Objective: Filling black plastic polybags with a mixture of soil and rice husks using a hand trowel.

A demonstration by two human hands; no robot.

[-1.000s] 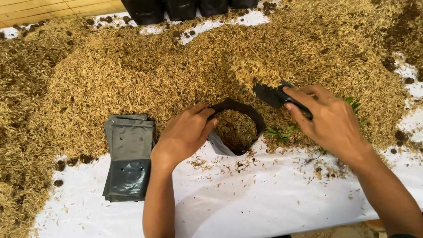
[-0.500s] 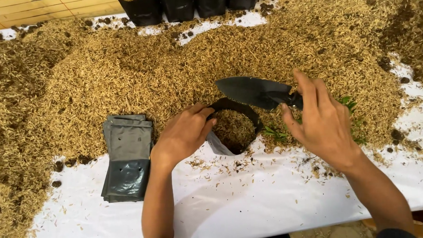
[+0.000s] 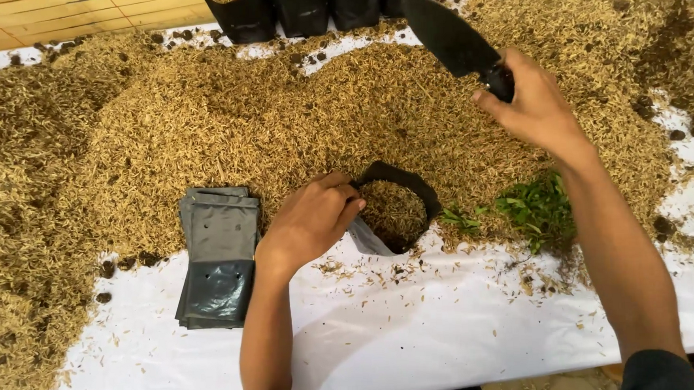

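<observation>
Head view shows both hands over a wide heap of husks [image 3: 201, 123] on a white sheet [image 3: 417, 326]. The left hand [image 3: 309, 225] pinches the near-left rim of a small black bag [image 3: 395, 208], fingers closed on the plastic, and keeps its mouth open. The bag stands at the front edge of the heap, already filled with husks close to the rim. The right hand [image 3: 532, 110] is raised above the heap, up and to the right of the bag, well apart from it. Its fingers are wrapped tight around the handle of a black trowel [image 3: 449, 35]. The blade's long axis runs from the hand toward the upper left, tip pointing away from the person, and the blade looks empty. So the bag lies down and to the left from the trowel, and the left hand is the nearer one. A stack of flat black bags [image 3: 216, 257] lies left of the left hand, green seedlings [image 3: 534, 209] just right of the bag. More filled bags [image 3: 305, 7] stand at the far edge.
</observation>
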